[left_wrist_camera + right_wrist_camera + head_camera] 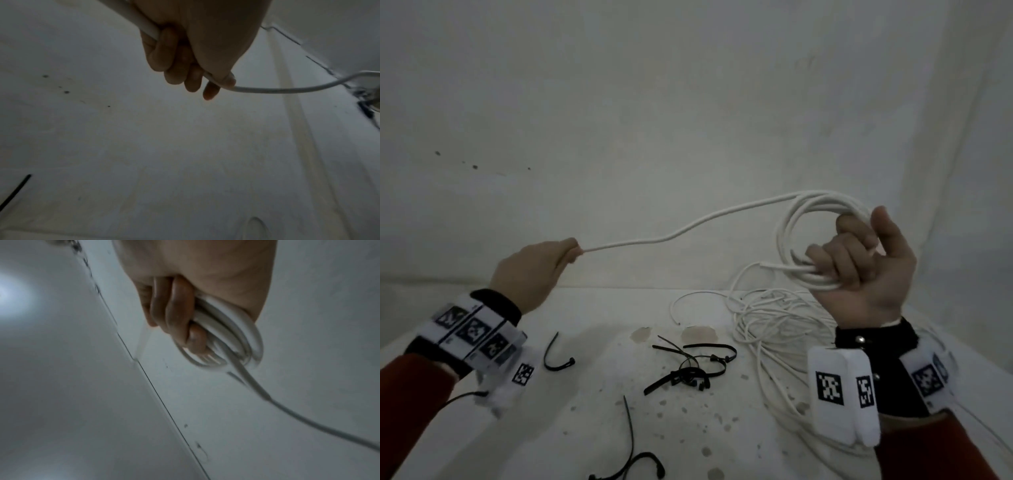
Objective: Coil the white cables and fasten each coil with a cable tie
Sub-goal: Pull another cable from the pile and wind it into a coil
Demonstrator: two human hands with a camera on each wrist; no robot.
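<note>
White wall behind, speckled table (599, 421) below. Right hand (866, 270) grasps the coil (822, 219), raised; left hand (534, 270) clenches its cable (688, 226). Loose cables (767, 325) and ties (688, 370) lie on the table. Right-wrist view blurred.

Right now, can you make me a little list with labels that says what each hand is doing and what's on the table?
left hand: left hand grips the loose end of the white cable, fingers curled round it
right hand: right hand holds the coil of that cable, raised above the table
coil tied: not yet
table: white table with black cable ties scattered in the middle
more cable: loose white cable pile on the table under the right hand
</note>
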